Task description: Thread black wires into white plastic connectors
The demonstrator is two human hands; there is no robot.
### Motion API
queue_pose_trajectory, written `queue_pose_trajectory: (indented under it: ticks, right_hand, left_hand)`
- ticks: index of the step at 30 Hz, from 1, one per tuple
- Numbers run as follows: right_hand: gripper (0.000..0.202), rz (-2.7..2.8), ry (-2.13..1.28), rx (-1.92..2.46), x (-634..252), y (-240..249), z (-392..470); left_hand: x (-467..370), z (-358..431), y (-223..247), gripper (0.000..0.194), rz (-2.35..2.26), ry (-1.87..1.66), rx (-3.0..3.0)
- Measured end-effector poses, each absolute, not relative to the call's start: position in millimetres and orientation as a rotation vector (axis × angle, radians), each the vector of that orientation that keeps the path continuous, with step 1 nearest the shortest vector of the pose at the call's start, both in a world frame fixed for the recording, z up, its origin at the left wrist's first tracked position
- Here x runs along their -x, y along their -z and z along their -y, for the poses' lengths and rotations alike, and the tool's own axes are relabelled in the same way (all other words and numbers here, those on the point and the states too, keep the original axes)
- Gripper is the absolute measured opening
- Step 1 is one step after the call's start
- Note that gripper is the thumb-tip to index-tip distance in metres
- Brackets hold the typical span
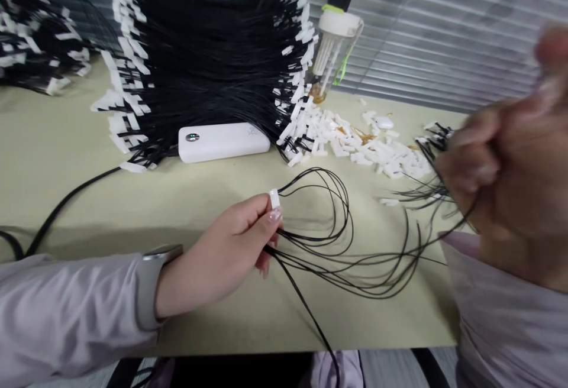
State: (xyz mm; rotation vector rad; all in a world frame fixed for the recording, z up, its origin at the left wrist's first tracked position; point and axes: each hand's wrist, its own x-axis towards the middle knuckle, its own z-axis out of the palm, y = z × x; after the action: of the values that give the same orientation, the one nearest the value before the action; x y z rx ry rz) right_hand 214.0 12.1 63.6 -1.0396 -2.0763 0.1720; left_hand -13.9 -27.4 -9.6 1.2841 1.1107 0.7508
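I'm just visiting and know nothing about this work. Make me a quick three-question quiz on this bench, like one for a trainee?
1. Which hand pinches the small white plug?
2. True or false: the bottle stands to the right of the big heap of black wires.
3. Where does the white power bank lie?
A) behind the heap
B) in front of the heap
C) left of the heap

Key: 1. The left hand. 2. True. 3. B.

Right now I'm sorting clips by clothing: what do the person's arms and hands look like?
The left sleeve and right sleeve are pale greyish-lilac. A silvery-edged watch sits at the left wrist. The left hand has glossy nails; the right hand is too blurred for detail.
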Motion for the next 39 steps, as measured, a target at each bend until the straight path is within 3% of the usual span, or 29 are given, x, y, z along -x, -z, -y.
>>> queue_pose_trajectory:
  ticks: [3, 5, 8, 9, 17, 39]
  right_hand:
    - [0.062, 1.958, -0.759, 1.094, -196.6, -55.7, -3.4]
    - [0.052, 2.172, -0.908, 1.155, -184.5, -49.7, 1.2]
    - [0.014, 2.334, -0.723, 1.246, -169.4, -41.1, 2.7]
    - [0.009, 2.335, -0.63, 1.264, -166.1, -38.8, 2.2]
    - [0.014, 2.208, -0.367, 1.282, -162.6, -31.1, 1.0]
    - [0.026, 2.211, -0.729, 1.309, -155.7, -26.7, -1.9]
  left_hand:
    - [13.5, 27.7, 7.6, 0.025, -1.113, -0.736, -1.302]
    - [13.4, 27.6, 6.6, 0.024, -1.106, -0.735, -1.308]
    - [13.9, 27.6, 6.4, 0.024, -1.094, -0.722, -1.33]
    - [14.1, 27.7, 6.6, 0.023, -1.096, -0.72, -1.339]
    - [14.8, 29.2, 7.6, 0.024, -1.09, -0.71, -1.359]
    - [15.5, 31.5, 8.1, 0.023, -1.16, -0.669, -1.501]
